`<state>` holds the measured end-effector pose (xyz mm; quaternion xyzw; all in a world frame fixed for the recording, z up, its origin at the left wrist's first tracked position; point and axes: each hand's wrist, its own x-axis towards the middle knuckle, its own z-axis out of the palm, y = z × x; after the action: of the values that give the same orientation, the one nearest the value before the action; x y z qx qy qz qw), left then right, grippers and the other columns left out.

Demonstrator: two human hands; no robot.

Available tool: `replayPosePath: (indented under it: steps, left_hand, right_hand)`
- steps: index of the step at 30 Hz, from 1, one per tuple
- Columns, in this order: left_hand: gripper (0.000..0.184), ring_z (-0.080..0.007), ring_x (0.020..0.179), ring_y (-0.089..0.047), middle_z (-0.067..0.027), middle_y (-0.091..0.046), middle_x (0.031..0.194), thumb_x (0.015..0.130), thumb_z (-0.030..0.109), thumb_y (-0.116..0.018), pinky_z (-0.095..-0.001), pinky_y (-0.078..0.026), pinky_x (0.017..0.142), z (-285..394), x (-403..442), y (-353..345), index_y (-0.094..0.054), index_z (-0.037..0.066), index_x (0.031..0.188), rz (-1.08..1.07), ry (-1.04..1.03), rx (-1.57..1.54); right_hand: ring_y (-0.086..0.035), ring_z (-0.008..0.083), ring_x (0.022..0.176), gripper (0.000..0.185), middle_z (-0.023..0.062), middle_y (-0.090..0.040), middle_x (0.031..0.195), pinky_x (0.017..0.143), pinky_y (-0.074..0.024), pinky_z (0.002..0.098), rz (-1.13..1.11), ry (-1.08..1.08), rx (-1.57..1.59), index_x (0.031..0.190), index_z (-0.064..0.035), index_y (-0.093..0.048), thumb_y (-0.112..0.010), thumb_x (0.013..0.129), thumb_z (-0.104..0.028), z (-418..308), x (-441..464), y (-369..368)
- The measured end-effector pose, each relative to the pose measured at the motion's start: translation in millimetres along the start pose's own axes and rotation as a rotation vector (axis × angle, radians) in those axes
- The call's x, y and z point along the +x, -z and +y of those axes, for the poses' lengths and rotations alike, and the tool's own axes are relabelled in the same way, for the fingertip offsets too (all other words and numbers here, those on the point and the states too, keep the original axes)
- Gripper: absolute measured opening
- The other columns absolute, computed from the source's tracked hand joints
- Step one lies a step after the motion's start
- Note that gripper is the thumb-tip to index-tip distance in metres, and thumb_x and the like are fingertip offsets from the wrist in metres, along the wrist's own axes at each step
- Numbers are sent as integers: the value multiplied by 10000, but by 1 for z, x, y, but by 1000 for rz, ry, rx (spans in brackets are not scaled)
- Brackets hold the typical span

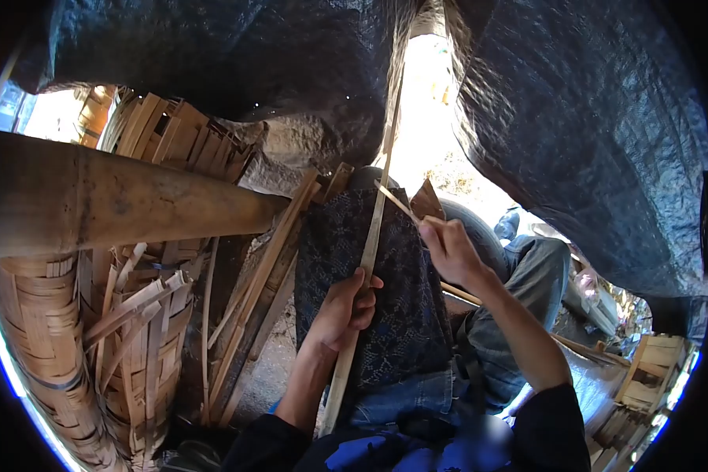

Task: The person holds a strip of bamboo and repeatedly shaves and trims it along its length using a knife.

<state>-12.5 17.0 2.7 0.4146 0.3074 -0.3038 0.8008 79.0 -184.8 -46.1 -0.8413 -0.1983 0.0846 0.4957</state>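
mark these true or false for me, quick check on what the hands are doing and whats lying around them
1. The left hand is closed around a long pale strip. True.
2. The right hand hangs open, holding nothing. False: its fingers are closed on a slim piece.
3. A dark patterned cloth lies over the lap, beneath the hands. True.
4. The thick bamboo pole is on the person's right. False: it is on the left.
5. Woven work shows below the pole in the view. True.
6. Both hands wear gloves. False: both are bare.
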Motion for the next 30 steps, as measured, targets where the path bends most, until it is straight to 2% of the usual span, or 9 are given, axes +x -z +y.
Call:
replayPosePath:
  steps: [7,13,18,21,24,25,27,28,30]
  left_hand:
    - [384,-20,480,-256,69,-319,620,984,367,-347,-184,-204,406,-5,-1,-14,-532,32,960,87,-70,317]
    - [351,-18,489,-262,68,-324,617,987,352,-348,-194,-201,412,-19,3,-21,-504,47,912,287,-151,481]
    - [320,-26,470,-273,59,-344,613,992,316,-340,-201,-225,410,-26,6,-17,-486,60,868,191,-121,423]
    - [311,-33,461,-291,49,-362,613,995,294,-334,-201,-252,410,-21,4,-15,-486,63,853,180,-71,392]
    - [316,-32,456,-281,55,-347,603,999,296,-317,-198,-242,408,-12,1,-14,-482,71,850,157,-62,342]
    - [323,-31,454,-278,56,-341,598,1000,301,-307,-197,-239,410,-10,-2,-13,-479,74,850,125,-36,312]
    - [335,-30,440,-248,64,-318,585,999,325,-306,-200,-216,399,-7,-3,-13,-480,80,850,126,-55,289]
    - [349,-28,427,-218,73,-294,573,998,350,-306,-202,-192,389,-7,-3,-13,-481,87,851,112,-58,273]
    - [345,-32,423,-238,63,-308,571,1000,342,-292,-200,-205,385,-12,1,-6,-471,92,844,80,-46,182]
  right_hand:
    - [-514,308,419,388,164,-486,491,438,-394,400,-86,15,-141,672,-14,-506,-486,940,-295,-2,-37,-13]
    - [-587,297,458,446,142,-546,498,447,-487,404,-89,-49,-410,641,-30,-537,-483,928,-366,-18,-36,-19]
    - [-599,295,468,451,141,-545,494,441,-483,410,-54,-231,-534,621,-26,-528,-477,935,-345,-19,-13,-17]
    - [-574,259,405,470,114,-536,470,363,-447,376,-25,-84,-556,605,-22,-531,-451,951,-330,5,8,-20]
    - [-475,185,311,486,104,-512,449,275,-345,288,-33,-291,-374,630,-31,-543,-385,977,-332,40,40,-11]
    - [-322,83,306,485,5,-337,424,256,-250,237,-119,-354,-380,617,-47,-479,-309,1002,-287,45,49,0]
    - [-225,50,305,504,-29,-276,436,254,-173,218,307,68,-424,583,-81,-417,-282,1004,-324,67,51,-4]
    - [-225,50,305,504,-29,-276,436,254,-173,218,290,81,-420,583,-81,-417,-282,1004,-324,48,48,0]
    - [-230,60,313,514,-33,-276,431,267,-196,236,-18,-196,-44,562,-96,-386,-292,997,-352,10,22,11]
